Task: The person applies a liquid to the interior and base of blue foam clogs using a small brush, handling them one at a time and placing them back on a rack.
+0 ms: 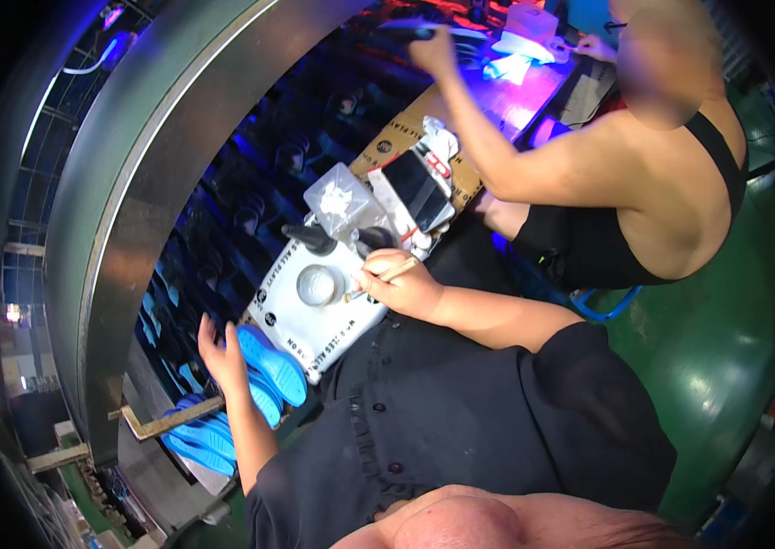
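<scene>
My right hand [398,285] grips a small flat brush [394,271] with a pale handle. Its bristles point down at a white sheet [322,336] printed with black lettering, just right of a round glass jar [319,284] with pale contents. Fingers apart and holding nothing, my left hand [223,357] hovers over the edge of the dark conveyor. Close beside it lie blue foam shoe soles [271,364]. A dark nozzle bottle [310,237] and a clear plastic box [338,197] of white material stand beyond the jar.
A metal oven-like hood [175,110] arches over the conveyor [250,185], which carries dark shoe parts. A dark-screened phone [422,192] lies on the bench. A co-worker [607,178] sits at the right. More blue soles [205,436] lie by a bent metal bar [175,420].
</scene>
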`<action>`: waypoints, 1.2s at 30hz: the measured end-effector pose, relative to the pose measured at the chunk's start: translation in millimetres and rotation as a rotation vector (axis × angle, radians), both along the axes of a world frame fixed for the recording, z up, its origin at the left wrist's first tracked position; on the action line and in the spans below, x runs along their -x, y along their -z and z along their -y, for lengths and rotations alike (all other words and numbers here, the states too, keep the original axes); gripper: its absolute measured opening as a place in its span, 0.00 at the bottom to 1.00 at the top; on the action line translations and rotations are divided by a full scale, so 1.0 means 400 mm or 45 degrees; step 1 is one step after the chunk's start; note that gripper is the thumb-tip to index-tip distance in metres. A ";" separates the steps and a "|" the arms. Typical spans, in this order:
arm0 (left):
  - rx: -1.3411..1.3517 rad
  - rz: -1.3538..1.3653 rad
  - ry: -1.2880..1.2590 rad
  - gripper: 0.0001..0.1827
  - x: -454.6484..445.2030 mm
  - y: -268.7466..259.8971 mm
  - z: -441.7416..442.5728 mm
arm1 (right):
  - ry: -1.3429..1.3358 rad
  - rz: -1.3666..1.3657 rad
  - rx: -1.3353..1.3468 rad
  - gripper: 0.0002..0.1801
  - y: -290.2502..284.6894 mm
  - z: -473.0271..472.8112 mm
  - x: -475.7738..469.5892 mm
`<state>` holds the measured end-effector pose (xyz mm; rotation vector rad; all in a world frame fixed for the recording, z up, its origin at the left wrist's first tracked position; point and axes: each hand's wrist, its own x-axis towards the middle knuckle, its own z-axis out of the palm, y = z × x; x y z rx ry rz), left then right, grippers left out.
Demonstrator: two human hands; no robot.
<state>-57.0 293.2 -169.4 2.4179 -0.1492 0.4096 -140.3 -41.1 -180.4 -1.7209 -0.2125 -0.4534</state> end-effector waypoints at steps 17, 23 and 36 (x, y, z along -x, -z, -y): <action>1.628 -0.826 -0.550 0.24 0.239 0.163 -0.350 | -0.221 -0.274 -0.053 0.12 0.015 -0.135 -0.014; 1.790 -0.859 0.091 0.27 0.279 0.045 -0.157 | -0.198 -0.397 -0.333 0.15 -0.001 -0.166 -0.022; 0.802 -0.239 0.060 0.22 0.227 0.002 0.066 | -0.287 0.257 0.199 0.10 -0.083 -0.214 -0.004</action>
